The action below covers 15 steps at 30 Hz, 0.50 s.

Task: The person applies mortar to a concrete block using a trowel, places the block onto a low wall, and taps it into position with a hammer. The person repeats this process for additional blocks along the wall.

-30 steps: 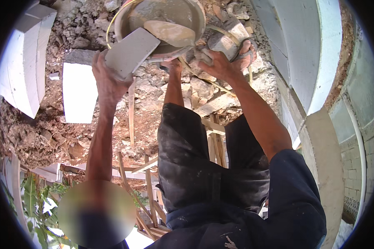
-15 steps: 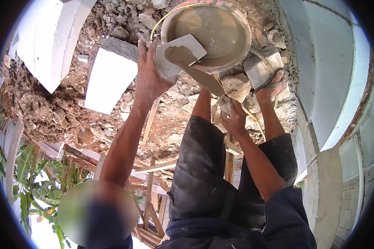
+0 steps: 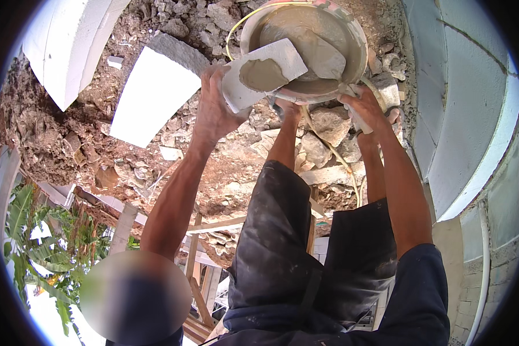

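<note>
My left hand (image 3: 216,112) is closed on one end of a light grey block piece (image 3: 293,56), held at a tilt against the near left rim of a round bucket (image 3: 360,49). A round patch of wet mortar (image 3: 263,75) lies on the block's upper face. In my right hand (image 3: 368,108), closed round its handle, is a trowel (image 3: 327,62). The trowel's mortar-coated blade reaches over the bucket's rim into the wet grey mortar (image 3: 279,29) inside.
A large white block (image 3: 155,89) lies on rubble to the left, with a taller white block (image 3: 75,49) beyond it. Pale block walling (image 3: 470,98) rises at the right. Stones (image 3: 331,125) and a yellowish hose (image 3: 340,158) lie by my feet; timber pieces (image 3: 219,225) stand nearer.
My right hand has moved right and forward, taking the trowel blade from the block into the bucket. The mortar on the block now forms a rounder patch. My left hand keeps its hold.
</note>
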{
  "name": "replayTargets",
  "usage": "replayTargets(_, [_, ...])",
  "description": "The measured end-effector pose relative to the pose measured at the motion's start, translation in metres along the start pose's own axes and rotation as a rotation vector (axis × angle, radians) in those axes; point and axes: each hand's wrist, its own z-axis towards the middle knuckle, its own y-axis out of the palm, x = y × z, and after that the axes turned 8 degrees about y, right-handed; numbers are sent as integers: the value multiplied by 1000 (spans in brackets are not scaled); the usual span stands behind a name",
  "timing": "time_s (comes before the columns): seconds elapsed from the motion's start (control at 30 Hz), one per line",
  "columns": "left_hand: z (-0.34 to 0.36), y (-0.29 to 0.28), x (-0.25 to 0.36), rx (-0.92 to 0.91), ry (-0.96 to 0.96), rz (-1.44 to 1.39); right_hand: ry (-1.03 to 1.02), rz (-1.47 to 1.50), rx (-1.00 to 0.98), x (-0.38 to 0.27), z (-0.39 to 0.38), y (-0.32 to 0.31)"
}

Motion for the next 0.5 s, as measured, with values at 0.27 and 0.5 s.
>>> replayTargets(0.27, [14,-1,18,35,-67,-96,-434,-157,286,58,-47,19])
replayTargets(0.5, [27,3,46,74,-220,-54,-706,-308,566,46,-88,122])
